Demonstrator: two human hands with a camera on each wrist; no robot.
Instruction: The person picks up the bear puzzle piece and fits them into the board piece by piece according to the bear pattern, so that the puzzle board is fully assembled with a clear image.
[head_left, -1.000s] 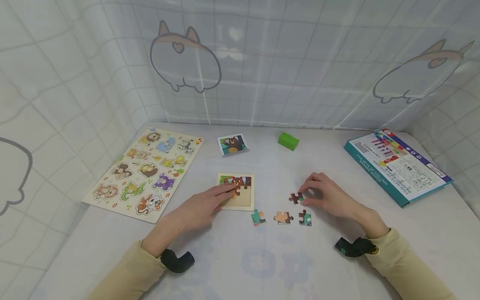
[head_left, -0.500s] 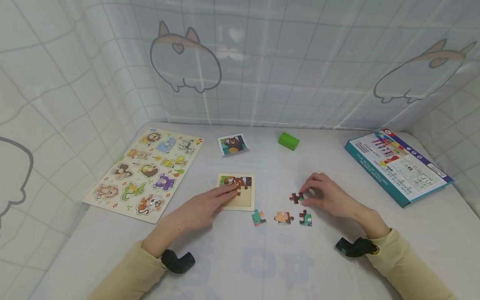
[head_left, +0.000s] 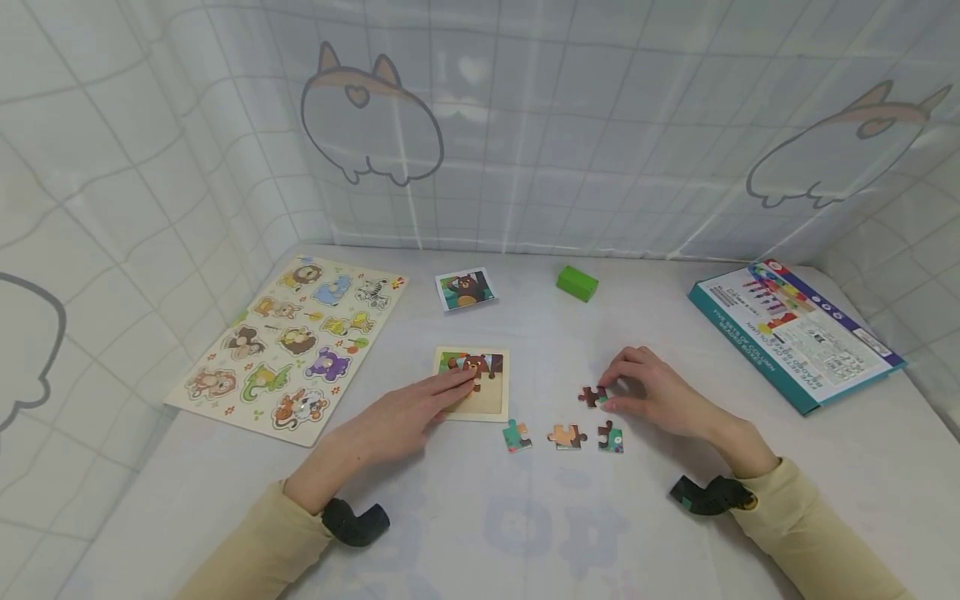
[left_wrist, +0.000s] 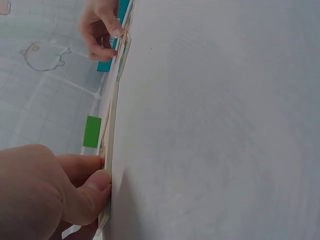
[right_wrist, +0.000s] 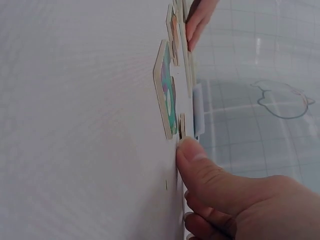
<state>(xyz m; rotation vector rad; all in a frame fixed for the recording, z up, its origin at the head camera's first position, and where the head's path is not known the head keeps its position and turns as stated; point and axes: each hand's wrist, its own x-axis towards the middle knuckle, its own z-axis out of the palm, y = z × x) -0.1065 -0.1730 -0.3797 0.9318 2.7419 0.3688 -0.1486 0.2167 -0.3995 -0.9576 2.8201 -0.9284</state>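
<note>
My left hand point(head_left: 401, 417) lies over the left side of a small square wooden puzzle tray point(head_left: 505, 400), its fingers extended across the bear picture pieces. In the left wrist view, the thumb point(left_wrist: 97, 182) touches the tray's edge point(left_wrist: 113, 120). The tray's upper part holds bear pieces point(head_left: 480, 364); its lower right shows bare wood. My right hand point(head_left: 656, 396) pinches a brown and green puzzle piece point(head_left: 589, 397) at its right end, flat on the table. Nearer to me lie a green and orange piece point(head_left: 516, 436), an orange piece point(head_left: 566, 436) and a brown and green piece point(head_left: 611, 437).
Behind the tray lies a bear picture card point(head_left: 466, 288), with a green block point(head_left: 577, 283) to its right. An animal puzzle board point(head_left: 292, 350) lies at the left. A teal-edged box point(head_left: 798, 333) rests at the right. Tile-patterned cloth walls point(head_left: 570, 125) stand around the table.
</note>
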